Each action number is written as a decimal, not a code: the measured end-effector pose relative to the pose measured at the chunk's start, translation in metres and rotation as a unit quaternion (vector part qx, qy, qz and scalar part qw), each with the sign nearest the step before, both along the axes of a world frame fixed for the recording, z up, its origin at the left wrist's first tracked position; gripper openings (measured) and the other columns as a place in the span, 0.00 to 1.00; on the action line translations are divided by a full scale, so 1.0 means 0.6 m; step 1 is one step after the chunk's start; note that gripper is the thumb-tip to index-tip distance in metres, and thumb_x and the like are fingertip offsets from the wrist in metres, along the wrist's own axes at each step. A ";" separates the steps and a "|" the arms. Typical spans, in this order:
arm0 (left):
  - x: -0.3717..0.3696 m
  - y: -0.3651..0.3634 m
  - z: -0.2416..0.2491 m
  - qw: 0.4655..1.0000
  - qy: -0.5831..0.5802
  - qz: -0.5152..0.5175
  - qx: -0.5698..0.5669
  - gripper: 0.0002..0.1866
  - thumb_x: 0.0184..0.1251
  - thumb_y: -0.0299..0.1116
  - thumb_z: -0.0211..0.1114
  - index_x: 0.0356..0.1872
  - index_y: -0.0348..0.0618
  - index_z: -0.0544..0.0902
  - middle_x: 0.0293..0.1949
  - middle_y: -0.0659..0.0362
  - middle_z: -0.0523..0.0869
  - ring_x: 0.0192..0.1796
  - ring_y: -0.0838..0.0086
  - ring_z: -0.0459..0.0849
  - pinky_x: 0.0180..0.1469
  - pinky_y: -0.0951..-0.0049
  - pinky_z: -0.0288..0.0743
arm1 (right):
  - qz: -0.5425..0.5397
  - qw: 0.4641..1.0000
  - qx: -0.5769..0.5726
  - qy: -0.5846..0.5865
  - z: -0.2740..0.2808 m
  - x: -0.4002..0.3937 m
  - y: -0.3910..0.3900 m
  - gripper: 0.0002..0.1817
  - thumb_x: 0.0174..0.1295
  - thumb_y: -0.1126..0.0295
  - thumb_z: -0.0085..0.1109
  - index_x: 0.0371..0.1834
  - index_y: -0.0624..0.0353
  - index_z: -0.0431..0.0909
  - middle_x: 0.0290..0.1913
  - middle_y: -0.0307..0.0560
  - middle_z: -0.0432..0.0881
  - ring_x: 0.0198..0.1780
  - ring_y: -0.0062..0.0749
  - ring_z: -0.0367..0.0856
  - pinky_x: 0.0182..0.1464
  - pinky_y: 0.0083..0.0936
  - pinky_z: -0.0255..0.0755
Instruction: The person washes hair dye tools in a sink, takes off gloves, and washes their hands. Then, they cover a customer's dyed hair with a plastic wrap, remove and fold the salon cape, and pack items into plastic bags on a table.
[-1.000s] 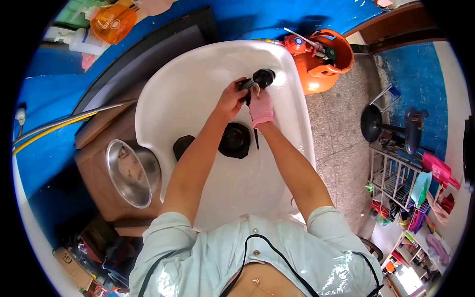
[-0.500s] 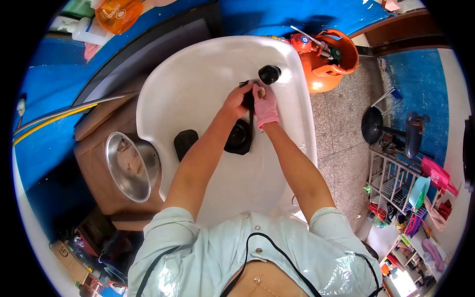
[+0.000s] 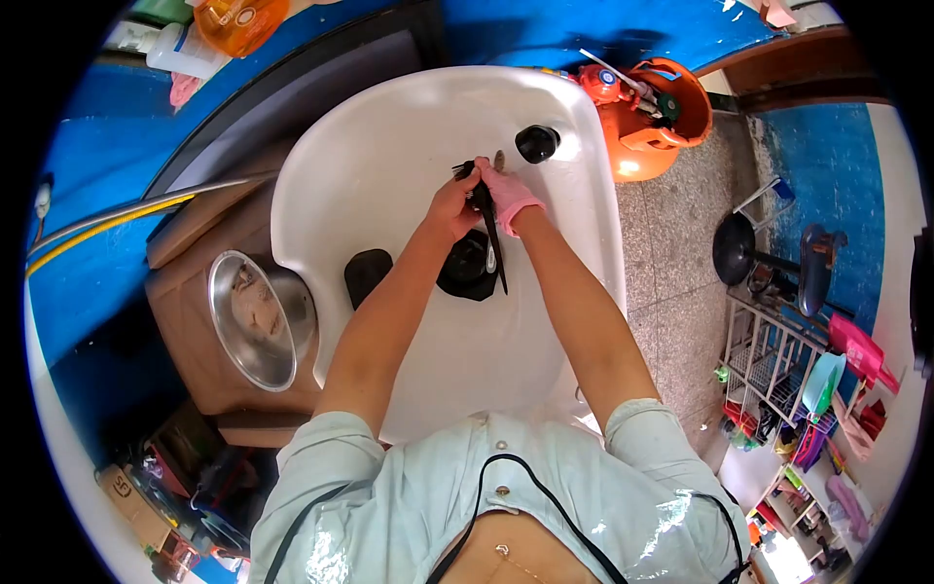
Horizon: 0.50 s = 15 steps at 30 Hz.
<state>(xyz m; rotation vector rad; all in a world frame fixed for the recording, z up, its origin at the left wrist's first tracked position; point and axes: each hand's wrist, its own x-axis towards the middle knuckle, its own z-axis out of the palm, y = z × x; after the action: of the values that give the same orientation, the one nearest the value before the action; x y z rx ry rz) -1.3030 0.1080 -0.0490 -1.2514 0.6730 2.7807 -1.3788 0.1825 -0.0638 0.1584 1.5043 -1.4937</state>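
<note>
My left hand [image 3: 451,206], bare, is closed around a black tint brush [image 3: 493,238] with a long, pointed tail. Its dark toothed head pokes out past my fingertips, and the tail points toward me over a black bowl [image 3: 467,268] in the basin. My right hand [image 3: 512,201] wears a pink glove, its fingers closed against the upper part of the tint brush. From that glove sticks up a small brownish elongated thing [image 3: 499,161], mostly hidden in the fingers. A small black cup [image 3: 537,144] lies just beyond the glove.
The white basin [image 3: 321,156] surrounds both hands; a flat black piece [image 3: 368,277] lies on its left. Outside stand a metal bowl [image 3: 253,321] on a brown seat, an orange gas cylinder [image 3: 642,146] at the back right, and a wire rack [image 3: 769,341] farther right.
The tint brush has turned so its tail shows more plainly over the bowl. My gloved hand has rotated and shifted slightly left, the brownish thing now pointing away from me.
</note>
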 end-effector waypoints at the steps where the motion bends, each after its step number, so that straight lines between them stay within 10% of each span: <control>1: 0.000 -0.001 -0.006 1.000 0.011 0.020 -0.007 0.13 0.63 0.38 0.54 0.44 0.44 0.72 0.38 0.61 0.77 0.40 0.73 0.74 0.43 0.69 0.70 | 0.002 1.000 0.000 -0.001 0.000 0.001 -0.002 0.25 0.53 0.48 0.54 0.37 0.63 0.75 0.31 0.46 0.78 0.32 0.30 0.74 0.34 0.22 0.67; 4: -0.002 -0.016 -0.023 0.998 0.018 0.051 -0.011 0.13 0.64 0.39 0.53 0.43 0.41 0.72 0.35 0.59 0.77 0.38 0.70 0.75 0.42 0.66 0.71 | -0.081 0.996 0.012 0.045 0.022 -0.001 0.007 0.21 0.52 0.51 0.57 0.37 0.59 0.74 0.30 0.41 0.78 0.29 0.24 0.74 0.28 0.20 0.65; 11: 0.034 -0.040 -0.010 0.993 -0.092 -0.015 -0.077 0.23 0.65 0.51 0.45 0.47 0.43 0.73 0.40 0.55 0.78 0.44 0.62 0.76 0.42 0.62 0.72 | 0.309 0.948 -0.070 0.018 0.052 0.037 0.044 0.12 0.56 0.61 0.54 0.33 0.59 0.71 0.25 0.39 0.76 0.19 0.20 0.71 0.17 0.13 0.59; 15: 0.132 -0.023 -0.062 0.772 -0.168 -0.147 -0.595 0.26 0.60 0.47 0.55 0.50 0.35 0.69 0.43 0.50 0.77 0.48 0.63 0.74 0.50 0.68 0.66 | 0.233 0.967 0.026 0.103 0.038 0.033 0.078 0.10 0.58 0.64 0.50 0.36 0.60 0.68 0.22 0.40 0.73 0.17 0.21 0.69 0.16 0.17 0.61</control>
<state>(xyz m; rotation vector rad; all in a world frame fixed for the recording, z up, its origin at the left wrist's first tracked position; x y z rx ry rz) -1.2238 0.0940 -0.0860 -1.4190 2.4695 1.6069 -1.3589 0.2290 -0.0410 -0.3119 1.6075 -1.1153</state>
